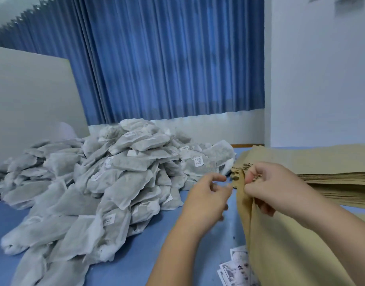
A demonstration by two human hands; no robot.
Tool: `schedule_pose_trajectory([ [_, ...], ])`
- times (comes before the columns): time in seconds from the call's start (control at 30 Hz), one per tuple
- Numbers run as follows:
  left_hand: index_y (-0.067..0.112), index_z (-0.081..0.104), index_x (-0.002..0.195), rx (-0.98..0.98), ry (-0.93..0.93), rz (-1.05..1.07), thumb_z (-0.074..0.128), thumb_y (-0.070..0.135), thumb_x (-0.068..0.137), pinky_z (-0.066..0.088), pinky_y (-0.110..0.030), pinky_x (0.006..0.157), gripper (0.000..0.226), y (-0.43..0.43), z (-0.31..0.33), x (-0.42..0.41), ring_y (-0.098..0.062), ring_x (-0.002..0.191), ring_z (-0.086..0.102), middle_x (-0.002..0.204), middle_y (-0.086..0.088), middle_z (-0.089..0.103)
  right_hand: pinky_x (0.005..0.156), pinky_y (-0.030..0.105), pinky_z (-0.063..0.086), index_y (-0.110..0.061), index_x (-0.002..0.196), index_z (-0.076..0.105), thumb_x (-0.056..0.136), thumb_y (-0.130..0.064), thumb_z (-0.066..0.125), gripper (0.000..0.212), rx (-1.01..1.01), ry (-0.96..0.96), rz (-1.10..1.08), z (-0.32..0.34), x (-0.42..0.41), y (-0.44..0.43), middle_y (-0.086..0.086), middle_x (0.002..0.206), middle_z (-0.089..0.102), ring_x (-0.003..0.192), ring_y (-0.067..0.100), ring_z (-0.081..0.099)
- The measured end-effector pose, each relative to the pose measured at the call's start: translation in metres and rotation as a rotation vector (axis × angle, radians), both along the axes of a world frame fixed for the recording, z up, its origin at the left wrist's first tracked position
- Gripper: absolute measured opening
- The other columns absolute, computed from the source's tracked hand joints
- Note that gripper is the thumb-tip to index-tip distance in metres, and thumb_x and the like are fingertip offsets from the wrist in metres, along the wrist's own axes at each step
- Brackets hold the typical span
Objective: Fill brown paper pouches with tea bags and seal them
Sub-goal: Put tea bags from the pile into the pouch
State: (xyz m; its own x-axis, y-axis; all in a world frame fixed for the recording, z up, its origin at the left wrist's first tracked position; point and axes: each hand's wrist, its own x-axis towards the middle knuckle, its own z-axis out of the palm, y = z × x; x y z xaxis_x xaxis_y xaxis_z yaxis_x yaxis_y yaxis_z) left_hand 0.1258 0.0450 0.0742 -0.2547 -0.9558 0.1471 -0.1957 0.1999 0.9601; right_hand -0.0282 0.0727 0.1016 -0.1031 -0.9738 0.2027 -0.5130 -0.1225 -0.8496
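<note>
Room: blue pleated curtain (167, 58) across the back, white wall (321, 79) at right, grey board (33, 100) standing at left.

Surface: blue table (157, 234), small dark specks near the front edge.

Tea bags (107, 178): large loose heap of white bags on the left and centre of the table, some with small white labels. The heap reaches back toward the curtain.

Stack (321, 162): flat brown pouches piled at right, its near corner just beside the heap.

Pouch (280, 244): one brown pouch lifted in front of the stack, hanging down toward the person, its top edge near the stack's corner.

Right hand (274, 184): thumb and curled fingers pinch the pouch's top edge.

Left hand (206, 197): fingers loosely curled, nothing seen in them, fingertips just beside the pouch's left edge. Contact cannot be told.

Slips (235, 269): printed paper pieces on the table, partly under the pouch.
</note>
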Motion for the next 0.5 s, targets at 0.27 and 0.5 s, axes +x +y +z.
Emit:
schedule_pose_trajectory([
  [0.27, 0.021, 0.054, 0.120, -0.770, -0.945, 0.820, 0.058, 0.050, 0.084, 0.041, -0.038, 0.082, 0.046, -0.084, 0.073, 0.071, -0.027, 0.109, 0.050, 0.121, -0.006, 0.050, 0.037, 0.024, 0.034, -0.005, 0.082, 0.055, 0.077, 0.006, 0.052, 0.012, -0.018, -0.128, 0.085, -0.008, -0.002, -0.006, 0.001, 0.043, 0.046, 0.036, 0.021, 0.046],
  [0.5, 0.020, 0.023, 0.146, -0.130, -1.298, 0.797, 0.055, 0.082, 0.065, 0.033, -0.056, 0.104, 0.107, -0.163, 0.098, 0.115, -0.041, 0.135, 0.031, 0.151, -0.019, 0.026, 0.037, 0.023, 0.033, -0.003, 0.084, 0.056, 0.077, 0.008, 0.051, 0.014, 0.058, -0.150, 0.091, -0.016, -0.006, -0.012, 0.003, 0.043, 0.043, 0.035, 0.021, 0.044],
])
